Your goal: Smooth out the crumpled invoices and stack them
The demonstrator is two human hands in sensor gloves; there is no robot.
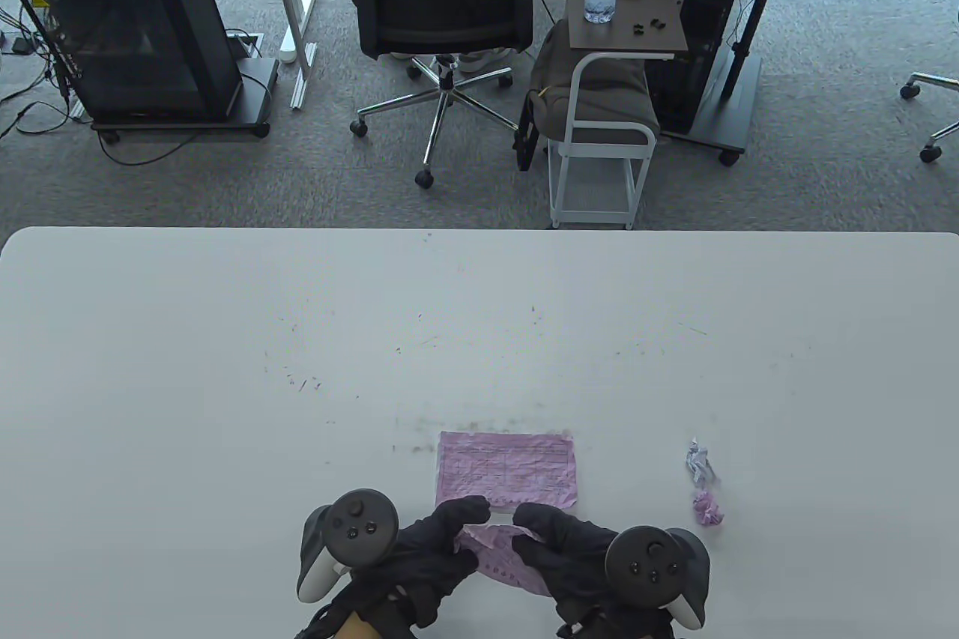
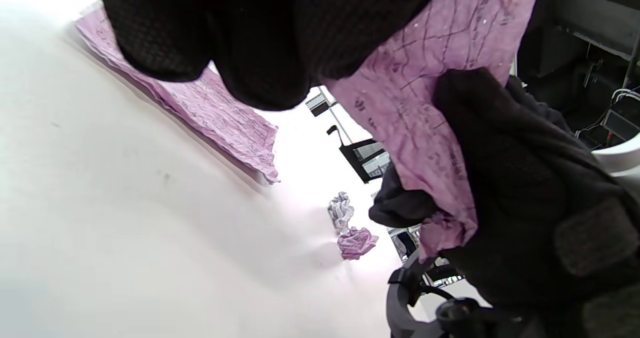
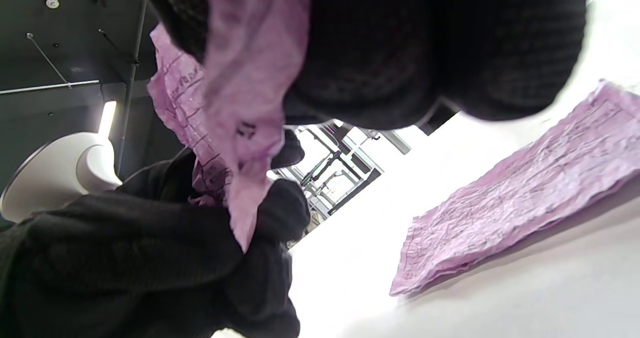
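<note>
Table (image 1: pixel 225 369): big and white; the papers lie near the front edge, easy to reach.
Stack (image 1: pixel 507 470): flat pink papers in one pile just past the hands, likely where the next one goes.
Sheet (image 1: pixel 498 556): pink and half open, held up between both hands, likely so they can pull it flat.
Left hand (image 1: pixel 427 556): fingers curl and pinch the sheet's left side.
Right hand (image 1: pixel 569 556): fingers curl and pinch its right side.
Balls (image 1: pixel 703 485): one white, one pink, still scrunched, waiting to the right.
Hard to see: the gloves hide most of the sheet; its writing is too small to read.

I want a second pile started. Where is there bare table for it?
Bare table spreads left of the flattened pink stack and beyond it. A narrower strip separates stack from crumpled balls. Crowded: near edge, where both hands hold an invoice.
</note>
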